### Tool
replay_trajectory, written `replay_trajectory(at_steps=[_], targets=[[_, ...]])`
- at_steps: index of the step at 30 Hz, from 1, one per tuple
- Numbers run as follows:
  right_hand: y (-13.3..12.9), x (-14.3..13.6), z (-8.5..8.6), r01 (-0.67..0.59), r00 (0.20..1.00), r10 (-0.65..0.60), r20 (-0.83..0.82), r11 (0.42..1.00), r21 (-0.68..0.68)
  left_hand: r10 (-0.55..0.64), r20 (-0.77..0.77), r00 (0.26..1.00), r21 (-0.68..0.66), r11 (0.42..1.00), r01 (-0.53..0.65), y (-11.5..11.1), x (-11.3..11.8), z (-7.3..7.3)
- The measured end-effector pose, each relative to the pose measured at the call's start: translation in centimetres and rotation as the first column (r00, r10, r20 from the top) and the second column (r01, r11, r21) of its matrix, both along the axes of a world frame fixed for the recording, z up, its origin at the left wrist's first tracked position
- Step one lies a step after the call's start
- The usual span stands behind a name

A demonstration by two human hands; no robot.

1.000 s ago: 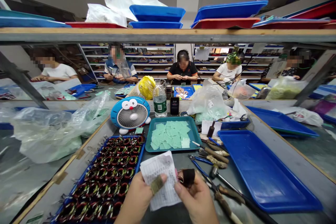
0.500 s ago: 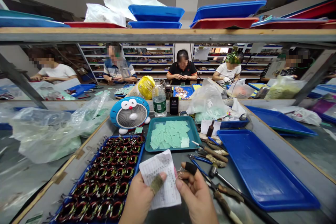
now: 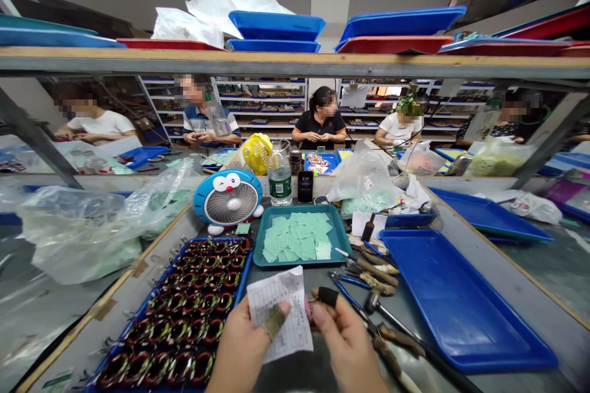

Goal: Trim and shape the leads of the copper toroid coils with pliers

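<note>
A creased white paper with printed lines [image 3: 290, 313] is pinched in my left hand [image 3: 246, 334], whose thumb wears a tan wrap. Beside the paper's right edge, my right hand [image 3: 343, 331] is closed on a small pink item [image 3: 308, 307], partly hidden by the fingers; one fingertip has a black cover. A blue tray [image 3: 247, 282] at the left holds several wound coils [image 3: 198, 301] in rows. Behind my hands, a green tray [image 3: 343, 245] holds a heap of pale green square sheets [image 3: 297, 236].
At the right lie pliers and other tools [image 3: 369, 276] and a blue tray [image 3: 465, 301]. A blue fan [image 3: 233, 199], a water bottle [image 3: 279, 178] and a phone [image 3: 305, 186] stand at the back. Plastic bags [image 3: 83, 227] lie left. Several people sit across the bench.
The paper has tilted and shifted slightly down. My right fingers have drawn closer together around the pink item. The person in black across the bench has turned their head sideways.
</note>
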State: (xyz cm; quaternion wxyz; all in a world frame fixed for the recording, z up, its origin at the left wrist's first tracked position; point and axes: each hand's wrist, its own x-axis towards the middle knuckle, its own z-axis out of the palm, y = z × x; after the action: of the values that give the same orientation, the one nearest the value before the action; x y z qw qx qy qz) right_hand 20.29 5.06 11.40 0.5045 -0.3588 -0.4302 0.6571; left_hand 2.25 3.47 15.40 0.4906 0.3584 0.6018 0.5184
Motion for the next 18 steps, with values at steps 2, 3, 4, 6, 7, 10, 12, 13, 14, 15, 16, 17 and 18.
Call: replay_trajectory(at_steps=[2,3,4,6,7,10,12,13,14,15,16,17,18], targets=[[0.3,0.9,0.0,0.186,0.977,-0.189,0.097,0.982,0.037,0.024,-0.052,0.998,0.005,1.000,-0.024,0.1,-0.1,0.1],[0.5,1.5,0.0,0.278,0.949,-0.284,0.136,0.959,0.064,0.043,-0.081,0.996,0.012,0.999,-0.042,0.2,-0.2,0.1],[0.7,2.0,0.0,0.352,0.917,-0.364,0.165,0.931,0.101,0.060,-0.101,0.993,0.018,0.998,-0.058,0.3,-0.2,0.2],[0.9,2.8,0.0,0.421,0.866,-0.457,0.202,0.885,0.198,0.076,-0.109,0.991,0.024,0.997,-0.073,0.5,0.0,0.3],[1.0,2.8,-0.2,0.419,0.853,-0.473,0.219,0.872,0.252,0.081,-0.104,0.991,0.028,0.997,-0.078,0.5,0.2,0.5],[1.0,2.0,-0.7,0.359,0.832,-0.478,0.283,0.851,0.383,0.091,-0.093,0.991,0.054,0.995,-0.086,0.7,1.1,0.9],[1.0,1.1,-1.0,0.345,0.818,-0.489,0.304,0.839,0.420,0.083,-0.081,0.993,0.069,0.995,-0.078,0.6,1.5,1.1],[1.0,0.7,-1.1,0.349,0.814,-0.496,0.303,0.834,0.427,0.072,-0.071,0.995,0.072,0.995,-0.067,0.6,1.6,1.0],[1.1,0.4,-1.2,0.352,0.814,-0.498,0.299,0.833,0.427,0.063,-0.058,0.996,0.072,0.996,-0.059,0.5,1.7,0.9],[1.1,0.1,-1.2,0.355,0.816,-0.496,0.295,0.835,0.422,0.055,-0.042,0.998,0.069,0.996,-0.052,0.4,1.6,0.8],[1.1,0.0,-1.2,0.355,0.819,-0.491,0.295,0.839,0.412,0.046,-0.027,0.999,0.066,0.997,-0.044,0.4,1.5,0.6],[1.2,-0.1,-1.1,0.354,0.824,-0.484,0.296,0.846,0.399,0.040,-0.013,0.999,0.060,0.997,-0.039,0.3,1.4,0.4],[1.2,-0.2,-1.0,0.355,0.831,-0.473,0.294,0.856,0.376,0.036,-0.001,0.999,0.053,0.998,-0.035,0.3,1.3,0.3]])
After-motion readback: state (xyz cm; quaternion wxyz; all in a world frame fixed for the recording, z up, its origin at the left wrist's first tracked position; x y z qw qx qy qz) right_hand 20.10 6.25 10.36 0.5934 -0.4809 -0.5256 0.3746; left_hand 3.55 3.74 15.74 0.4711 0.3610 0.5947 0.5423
